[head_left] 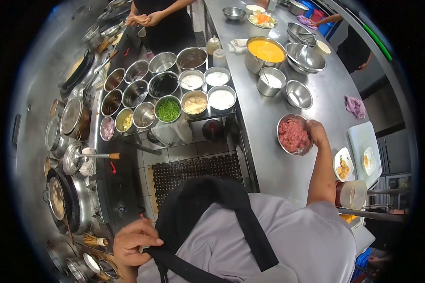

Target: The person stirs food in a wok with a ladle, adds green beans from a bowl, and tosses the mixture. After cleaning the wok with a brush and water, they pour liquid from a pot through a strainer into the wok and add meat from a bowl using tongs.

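A metal bowl [285,147] of raw ground meat [293,135] stands on the steel counter at my right. My right hand [318,133] is closed on the bowl's right rim, with the fingers partly hidden behind it. Low on the left, beside my body, my left hand [136,241] has its fingers curled, pinching the black apron strap [186,268] across my grey shirt. Just beyond the meat bowl sits a smaller metal bowl [304,89] with a white item inside. Right of the meat, a white dish [337,162] holds pieces of cooked food.
Pots of sauces, chopped greens [168,110] and powders fill a rack ahead. A pot of yellow liquid [266,50] stands on the counter [269,177]. Woks and a strainer [72,159] line the stove at left. A co-worker's hands [146,19] are at the top; another person stands at right.
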### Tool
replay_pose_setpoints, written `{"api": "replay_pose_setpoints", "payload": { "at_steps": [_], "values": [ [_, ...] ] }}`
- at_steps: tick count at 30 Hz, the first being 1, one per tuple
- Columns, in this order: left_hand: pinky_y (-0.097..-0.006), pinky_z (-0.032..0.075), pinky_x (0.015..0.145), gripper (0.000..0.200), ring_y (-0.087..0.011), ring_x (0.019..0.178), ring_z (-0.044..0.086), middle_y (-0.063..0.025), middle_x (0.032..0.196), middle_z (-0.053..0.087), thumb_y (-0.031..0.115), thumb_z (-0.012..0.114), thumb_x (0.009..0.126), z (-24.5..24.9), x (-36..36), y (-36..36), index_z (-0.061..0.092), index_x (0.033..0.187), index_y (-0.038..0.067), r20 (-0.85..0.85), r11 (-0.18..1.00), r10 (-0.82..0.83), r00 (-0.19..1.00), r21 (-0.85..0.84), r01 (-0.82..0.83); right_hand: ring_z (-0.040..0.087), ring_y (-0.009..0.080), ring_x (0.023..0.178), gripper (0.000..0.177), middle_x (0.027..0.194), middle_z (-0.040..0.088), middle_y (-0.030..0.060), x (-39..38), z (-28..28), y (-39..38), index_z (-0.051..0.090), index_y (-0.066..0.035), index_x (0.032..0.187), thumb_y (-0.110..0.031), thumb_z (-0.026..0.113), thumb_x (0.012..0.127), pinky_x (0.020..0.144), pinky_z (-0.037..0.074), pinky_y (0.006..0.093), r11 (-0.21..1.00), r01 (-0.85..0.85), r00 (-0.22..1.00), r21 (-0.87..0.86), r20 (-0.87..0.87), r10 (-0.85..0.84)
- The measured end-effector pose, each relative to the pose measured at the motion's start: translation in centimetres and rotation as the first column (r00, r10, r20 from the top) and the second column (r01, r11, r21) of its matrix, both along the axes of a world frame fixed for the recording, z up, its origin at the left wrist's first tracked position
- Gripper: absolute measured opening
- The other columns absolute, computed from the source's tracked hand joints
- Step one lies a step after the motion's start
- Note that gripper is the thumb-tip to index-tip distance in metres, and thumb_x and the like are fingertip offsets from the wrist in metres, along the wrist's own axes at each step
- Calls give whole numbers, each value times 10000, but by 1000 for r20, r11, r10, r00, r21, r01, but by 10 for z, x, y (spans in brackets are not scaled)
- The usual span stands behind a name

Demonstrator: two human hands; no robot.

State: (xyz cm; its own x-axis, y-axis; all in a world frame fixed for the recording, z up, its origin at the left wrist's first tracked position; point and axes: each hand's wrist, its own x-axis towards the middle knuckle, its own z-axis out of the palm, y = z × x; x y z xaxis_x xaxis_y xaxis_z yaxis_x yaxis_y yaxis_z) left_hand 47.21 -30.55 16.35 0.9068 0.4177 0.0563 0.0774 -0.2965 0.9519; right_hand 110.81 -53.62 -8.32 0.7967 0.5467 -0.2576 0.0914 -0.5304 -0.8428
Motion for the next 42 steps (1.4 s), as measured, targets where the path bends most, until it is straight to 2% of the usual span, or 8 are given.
{"api": "replay_pose_setpoints", "payload": {
  "at_steps": [4, 7, 11, 15, 19, 31, 37, 42],
  "values": [
    [-406, 549, 730, 313, -337, 850, 697, -160, 907, 703, -46, 665, 633, 4, -14, 11, 699, 943, -22, 177, 981, -144, 974, -100, 163, 652, 293, 859, 357, 908, 692, 177, -22, -9, -11, 674, 21, 1017, -309, 564, 941, 803, 495, 389, 980, 138, 911, -146, 406, -68],
    [-388, 545, 740, 303, -341, 878, 684, -170, 959, 691, -5, 688, 724, 14, -38, 19, 679, 1027, -16, 148, 986, -167, 975, 21, 165, 617, 363, 1083, 361, 1193, 637, 217, -34, -18, -14, 621, 39, 1178, -221, 572, 933, 969, 463, 412, 955, 295, 579, -18, 799, -164],
    [-379, 521, 708, 341, -326, 846, 644, -138, 971, 640, 62, 680, 785, 25, -52, 14, 633, 1119, 16, 143, 988, -151, 978, 42, 147, 636, 250, 980, 255, 1085, 659, 158, -141, 34, 66, 618, 18, 1174, -131, 556, 976, 889, 496, 325, 933, 37, 586, 357, 749, -309],
    [-403, 479, 607, 266, -314, 765, 617, -111, 910, 584, 84, 682, 797, 34, -69, 4, 636, 1051, 19, 130, 963, -224, 966, 182, 199, 605, 152, 884, 156, 957, 637, 73, -266, 34, 155, 650, 8, 1066, -84, 591, 955, 808, 483, 271, 795, -502, 811, 340, 504, 296],
    [-421, 485, 605, 211, -327, 736, 593, -109, 840, 530, 157, 680, 768, 44, -71, -23, 585, 923, 49, 322, 838, -330, 887, 533, 118, 639, 184, 901, 199, 977, 677, 110, -402, 13, 219, 660, 0, 1081, -108, 612, 922, 823, 496, 302, 328, -937, 349, 120, 331, 877],
    [-431, 486, 670, 121, -337, 794, 623, -112, 806, 606, 189, 688, 749, 60, -205, -9, 666, 773, 72, 463, 851, -24, 886, 475, -226, 642, 199, 900, 219, 977, 681, 116, -521, -61, 298, 664, -6, 1081, -149, 597, 929, 825, 499, 321, -60, -943, -54, -327, -28, 998],
    [-420, 473, 781, 526, -326, 970, 541, -125, 983, 508, 153, 672, 753, 18, -309, -3, 612, 1271, 93, 1, 964, 37, 999, 263, -36, 644, 208, 899, 232, 978, 683, 119, -509, -147, 332, 667, -9, 1080, -171, 589, 933, 825, 501, 331, -143, -848, -43, -510, -203, 978],
    [-390, 405, 1028, 679, -336, 1211, 512, -167, 1332, 528, 70, 719, 701, -12, -377, -55, 559, 1361, 66, -4, 813, 582, 813, 29, -582, 645, 214, 898, 242, 976, 683, 119, -426, -321, 460, 667, -10, 1079, -187, 583, 936, 825, 502, 339, -191, -806, -40, -560, -271, 962]
  ]
}}
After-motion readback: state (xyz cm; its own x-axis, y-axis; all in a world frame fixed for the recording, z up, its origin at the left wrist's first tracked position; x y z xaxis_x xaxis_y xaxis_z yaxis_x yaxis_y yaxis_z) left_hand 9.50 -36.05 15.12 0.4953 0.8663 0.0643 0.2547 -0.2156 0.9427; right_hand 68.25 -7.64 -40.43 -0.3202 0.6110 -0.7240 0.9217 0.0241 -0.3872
